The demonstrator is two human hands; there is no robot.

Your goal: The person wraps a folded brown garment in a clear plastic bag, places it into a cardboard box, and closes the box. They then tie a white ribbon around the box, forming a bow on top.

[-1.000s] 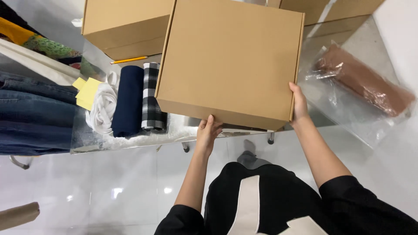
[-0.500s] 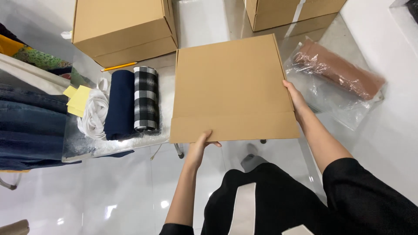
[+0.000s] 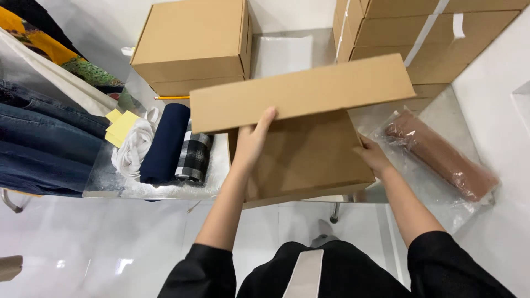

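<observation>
A flat brown cardboard mailer box (image 3: pixel 309 160) lies on the metal table (image 3: pixel 165 190) in front of me. Its lid (image 3: pixel 301 91) is raised. My left hand (image 3: pixel 254 140) presses against the underside of the lid, fingers up at its front edge. My right hand (image 3: pixel 374 155) grips the box's right side wall. The inside of the box shows only bare cardboard. To the right lies a brown rolled cloth in a clear plastic bag (image 3: pixel 441 157).
Rolled fabrics sit left of the box: navy (image 3: pixel 164 143), black-and-white check (image 3: pixel 194 157), white (image 3: pixel 132 149) with yellow notes. Folded jeans (image 3: pixel 44 149) lie far left. A closed cardboard box (image 3: pixel 193 44) stands behind, stacked cartons (image 3: pixel 419 27) at back right.
The box came down onto the table and my left hand moved from its front edge to lift the lid open. My right hand stayed on the right side.
</observation>
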